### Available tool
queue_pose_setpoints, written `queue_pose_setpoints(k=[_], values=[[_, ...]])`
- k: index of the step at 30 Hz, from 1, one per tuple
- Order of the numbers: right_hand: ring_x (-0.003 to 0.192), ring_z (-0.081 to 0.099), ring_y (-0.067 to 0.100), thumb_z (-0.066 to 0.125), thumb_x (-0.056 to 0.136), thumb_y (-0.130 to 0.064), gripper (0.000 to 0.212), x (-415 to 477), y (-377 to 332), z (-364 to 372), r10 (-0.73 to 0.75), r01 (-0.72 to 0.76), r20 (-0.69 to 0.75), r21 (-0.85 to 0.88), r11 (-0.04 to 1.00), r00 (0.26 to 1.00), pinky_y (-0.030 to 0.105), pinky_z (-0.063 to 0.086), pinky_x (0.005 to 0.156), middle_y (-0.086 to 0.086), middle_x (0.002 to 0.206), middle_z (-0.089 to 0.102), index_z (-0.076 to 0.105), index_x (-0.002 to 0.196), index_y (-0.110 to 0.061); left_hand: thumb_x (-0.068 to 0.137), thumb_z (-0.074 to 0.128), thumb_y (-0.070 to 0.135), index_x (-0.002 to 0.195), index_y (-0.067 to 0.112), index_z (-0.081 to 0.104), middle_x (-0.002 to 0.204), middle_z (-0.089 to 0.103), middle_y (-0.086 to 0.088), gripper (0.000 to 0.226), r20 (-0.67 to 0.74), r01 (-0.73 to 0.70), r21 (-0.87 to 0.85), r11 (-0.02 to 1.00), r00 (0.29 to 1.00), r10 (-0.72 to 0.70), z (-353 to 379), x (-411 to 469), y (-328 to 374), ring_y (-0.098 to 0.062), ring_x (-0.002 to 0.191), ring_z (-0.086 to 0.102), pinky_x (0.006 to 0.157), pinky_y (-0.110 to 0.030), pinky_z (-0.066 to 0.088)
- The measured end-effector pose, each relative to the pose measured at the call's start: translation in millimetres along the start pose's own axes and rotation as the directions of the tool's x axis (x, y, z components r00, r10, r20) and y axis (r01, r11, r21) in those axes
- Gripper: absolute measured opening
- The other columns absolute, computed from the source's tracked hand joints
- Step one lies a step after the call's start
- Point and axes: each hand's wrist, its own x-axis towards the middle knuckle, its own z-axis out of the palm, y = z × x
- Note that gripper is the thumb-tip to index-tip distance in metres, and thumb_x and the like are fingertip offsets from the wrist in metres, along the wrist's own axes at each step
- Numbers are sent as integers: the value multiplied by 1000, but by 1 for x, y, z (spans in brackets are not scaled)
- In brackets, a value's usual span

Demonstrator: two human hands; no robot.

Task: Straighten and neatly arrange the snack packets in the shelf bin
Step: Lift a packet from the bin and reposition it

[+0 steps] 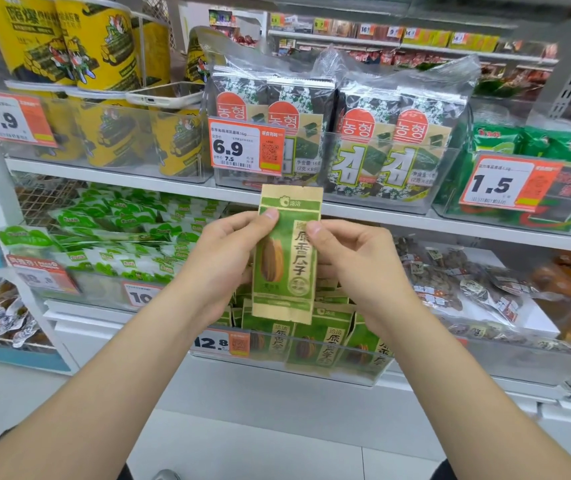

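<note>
A green and tan sunflower-seed packet (286,258) stands upright in front of me, held by both hands. My left hand (221,268) grips its left edge with the thumb on the front near the top. My right hand (353,268) pinches its right edge, thumb on the front. Below them is a clear shelf bin (363,374) with several more of the same packets (315,344) standing in it, some leaning. The packets behind my hands are hidden.
A 12.8 price tag (220,342) hangs on the bin's front. Green and white packets (121,237) fill the bin to the left, dark bagged snacks (467,289) the one to the right. Seaweed packs (346,133) and yellow tubs (69,46) sit on the shelf above.
</note>
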Motion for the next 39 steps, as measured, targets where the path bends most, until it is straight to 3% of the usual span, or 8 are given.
queue_pose_setpoints(k=[3, 6, 11, 14, 18, 27, 31, 39], values=[[96, 79, 23, 67, 105, -20, 17, 5, 6, 3, 3, -5, -148, -15, 1000, 989, 52, 62, 96, 5, 96, 83, 82, 105, -14, 108, 53, 42, 121, 17, 78, 118, 79, -7, 38, 58, -13, -65, 998, 998, 17, 4, -3, 2, -23, 105, 76, 86, -42, 63], [79, 70, 19, 59, 109, -25, 26, 8, 10, 4, -89, 51, -217, -174, 983, 972, 50, 60, 83, 12, 90, 80, 81, 96, -17, 108, 54, 30, 119, 16, 79, 121, 78, -9, 30, 100, -8, -132, 991, 995, 22, 4, -4, 1, -22, 101, 74, 81, -40, 64], [90, 78, 24, 68, 105, -24, 14, 6, 11, 10, -41, 33, -187, -48, 998, 981, 45, 59, 87, 7, 92, 82, 66, 118, -20, 103, 63, 19, 121, 2, 74, 117, 77, -16, 27, 128, -30, -162, 986, 990, 51, 1, -6, 4, -24, 97, 75, 75, -39, 63], [87, 78, 31, 70, 103, -29, 17, 3, 8, 12, -69, 70, -115, 1, 998, 991, 52, 60, 88, 12, 91, 81, 68, 112, -15, 99, 68, 16, 117, -2, 73, 114, 77, -19, 26, 115, -53, -174, 983, 991, 74, 1, -9, 6, -26, 98, 77, 74, -41, 64], [98, 78, 31, 74, 92, -58, 53, -4, -4, 11, -91, 91, 4, 13, 996, 996, 54, 60, 91, 12, 99, 81, 73, 108, -7, 95, 71, 16, 103, 7, 78, 108, 79, -13, 14, 101, -84, -157, 984, 990, 100, 2, -9, 5, -21, 98, 77, 71, -35, 63], [75, 64, 18, 61, 107, -34, 27, -1, 0, 16, -59, 59, -5, 78, 995, 998, 33, 53, 69, 8, 84, 73, 73, 99, -11, 84, 77, 22, 92, 12, 80, 113, 78, -13, 13, 110, -95, -140, 986, 988, 110, 4, -9, 5, -21, 102, 75, 82, -39, 63], [75, 69, 24, 66, 104, -35, 30, -1, -2, 11, -121, 127, 73, -88, 988, 990, 49, 59, 78, 5, 86, 77, 68, 102, -5, 91, 74, 16, 95, 6, 76, 106, 79, -11, 11, 49, -123, -141, 982, 990, 131, 3, -11, 7, -20, 97, 76, 76, -38, 64], [57, 56, 18, 68, 98, -24, 14, -2, 1, 8, -257, 278, 107, -341, 898, 960, 45, 53, 60, 1, 70, 72, 57, 91, -22, 94, 76, 7, 84, 8, 76, 95, 80, 4, 10, -59, -232, 13, 973, 971, 232, 8, -14, 7, -11, 91, 76, 64, -36, 65]])
